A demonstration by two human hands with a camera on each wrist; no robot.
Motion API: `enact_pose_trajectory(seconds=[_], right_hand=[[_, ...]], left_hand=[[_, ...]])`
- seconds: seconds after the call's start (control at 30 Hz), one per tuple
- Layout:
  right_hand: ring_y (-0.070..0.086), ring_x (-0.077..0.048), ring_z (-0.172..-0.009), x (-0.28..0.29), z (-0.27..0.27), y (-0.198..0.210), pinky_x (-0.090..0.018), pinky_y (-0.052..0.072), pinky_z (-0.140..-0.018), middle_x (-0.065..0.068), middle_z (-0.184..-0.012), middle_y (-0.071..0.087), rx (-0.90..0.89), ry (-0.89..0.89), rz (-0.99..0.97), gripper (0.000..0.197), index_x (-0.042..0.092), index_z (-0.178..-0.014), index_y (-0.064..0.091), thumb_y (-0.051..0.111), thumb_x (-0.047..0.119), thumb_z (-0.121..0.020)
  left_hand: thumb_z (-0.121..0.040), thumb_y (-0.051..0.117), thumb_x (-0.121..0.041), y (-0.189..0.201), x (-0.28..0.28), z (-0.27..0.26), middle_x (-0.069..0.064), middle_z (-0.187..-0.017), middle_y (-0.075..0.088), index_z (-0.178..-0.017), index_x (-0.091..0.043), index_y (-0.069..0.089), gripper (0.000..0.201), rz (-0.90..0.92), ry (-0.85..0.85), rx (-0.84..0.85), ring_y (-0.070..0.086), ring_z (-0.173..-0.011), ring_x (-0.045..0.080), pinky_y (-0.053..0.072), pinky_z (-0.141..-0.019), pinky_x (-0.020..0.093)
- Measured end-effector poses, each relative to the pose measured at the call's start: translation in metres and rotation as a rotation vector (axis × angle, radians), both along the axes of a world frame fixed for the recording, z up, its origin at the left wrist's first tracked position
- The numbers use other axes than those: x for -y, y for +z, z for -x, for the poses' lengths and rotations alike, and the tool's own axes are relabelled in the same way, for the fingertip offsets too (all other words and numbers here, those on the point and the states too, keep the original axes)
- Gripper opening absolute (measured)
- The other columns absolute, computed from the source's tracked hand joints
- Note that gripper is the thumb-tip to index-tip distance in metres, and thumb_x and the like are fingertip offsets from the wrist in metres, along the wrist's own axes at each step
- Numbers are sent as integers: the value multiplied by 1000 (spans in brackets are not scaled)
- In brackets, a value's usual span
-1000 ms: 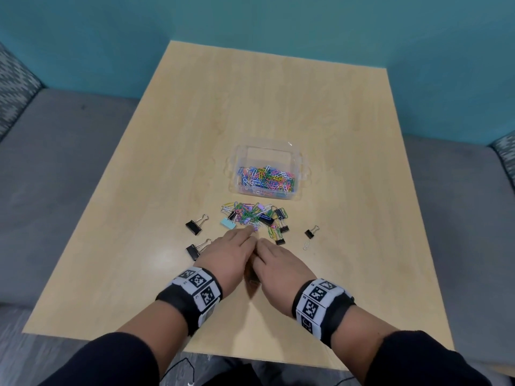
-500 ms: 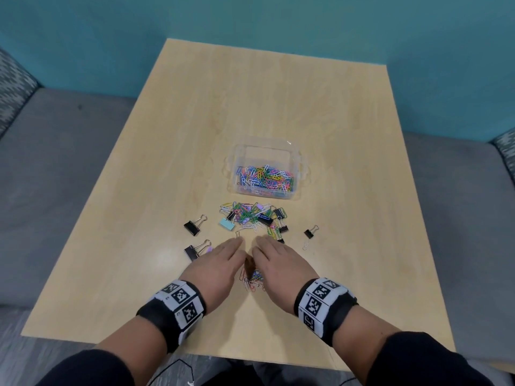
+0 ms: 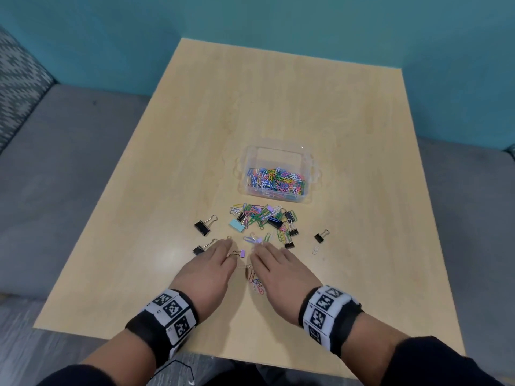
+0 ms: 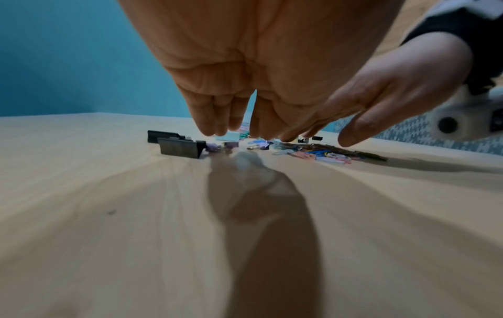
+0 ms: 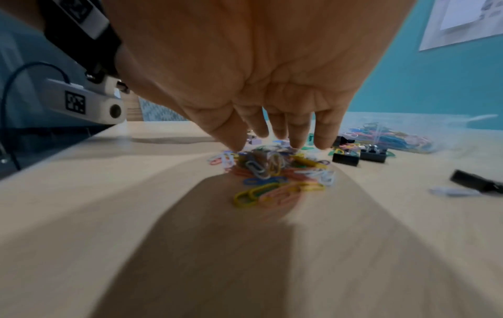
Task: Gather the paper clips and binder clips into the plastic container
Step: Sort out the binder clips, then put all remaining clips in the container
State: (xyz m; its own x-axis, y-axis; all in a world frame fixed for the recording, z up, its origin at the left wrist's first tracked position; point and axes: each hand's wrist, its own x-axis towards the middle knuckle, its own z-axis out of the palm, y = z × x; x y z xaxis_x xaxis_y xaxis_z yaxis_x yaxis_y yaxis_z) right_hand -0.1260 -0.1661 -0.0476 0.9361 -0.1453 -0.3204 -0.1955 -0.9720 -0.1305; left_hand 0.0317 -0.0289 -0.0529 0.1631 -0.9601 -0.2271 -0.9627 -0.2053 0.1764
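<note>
The clear plastic container (image 3: 279, 147) stands mid-table with coloured paper clips (image 3: 274, 181) in it. Just in front of it lies a mixed pile of paper clips and binder clips (image 3: 262, 218). My left hand (image 3: 213, 261) and right hand (image 3: 280, 267) lie palm down, side by side, fingers straight, on the near side of that pile. A small heap of paper clips (image 3: 255, 280) sits between them and under the right hand's fingers (image 5: 299, 137). A purple binder clip (image 3: 240, 253) lies at the left hand's fingertips (image 4: 217, 127). Neither hand holds anything.
Black binder clips lie apart from the pile: two on the left (image 3: 203, 227) (image 3: 198, 249) and one on the right (image 3: 320, 236), beside a white paper clip (image 3: 315, 249). The wooden table (image 3: 278, 93) ends close behind my wrists. Grey cushions flank it.
Both hands have slid back toward me and drawn apart. The small heap of paper clips dragged from the pile now shows between them.
</note>
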Motion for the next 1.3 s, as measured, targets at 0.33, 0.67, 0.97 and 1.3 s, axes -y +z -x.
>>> enact_pose_trajectory(seconds=[0.33, 0.67, 0.97, 1.3], right_hand=[[48, -32, -126, -6, 34, -2, -46, 39, -105, -15, -132, 53, 85, -200, -43, 62, 4, -130, 49, 25, 16, -74], [45, -31, -129, 1, 9, -4, -44, 34, -107, -14, -136, 51, 119, -139, -6, 56, 5, -130, 48, 40, 18, -77], [41, -36, -130, -3, 21, -7, -49, 33, -108, -19, -137, 48, 36, -129, 23, 61, 2, -131, 45, 59, 16, -73], [23, -41, -139, -12, 4, -2, -59, 23, -109, -18, -146, 33, 21, -99, 33, 67, 5, -141, 32, 55, 18, -79]], left_hand=[[-73, 30, -18, -7, 26, 35, 16, -125, 59, -117, -6, 59, 54, 22, -84, -63, 56, -116, 31, 50, -93, 41], [-74, 34, -18, -11, 28, 15, 16, -133, 53, -113, -11, 58, 46, 8, -30, -30, 52, -121, 33, 46, -97, 46], [-75, 29, -13, -14, 7, 25, 17, -121, 60, -109, -9, 61, 47, 60, 21, 86, 54, -115, 37, 34, -102, 52], [-77, 33, -18, -11, -1, 35, 13, -122, 60, -119, -6, 60, 51, 38, 108, 16, 54, -114, 33, 45, -96, 48]])
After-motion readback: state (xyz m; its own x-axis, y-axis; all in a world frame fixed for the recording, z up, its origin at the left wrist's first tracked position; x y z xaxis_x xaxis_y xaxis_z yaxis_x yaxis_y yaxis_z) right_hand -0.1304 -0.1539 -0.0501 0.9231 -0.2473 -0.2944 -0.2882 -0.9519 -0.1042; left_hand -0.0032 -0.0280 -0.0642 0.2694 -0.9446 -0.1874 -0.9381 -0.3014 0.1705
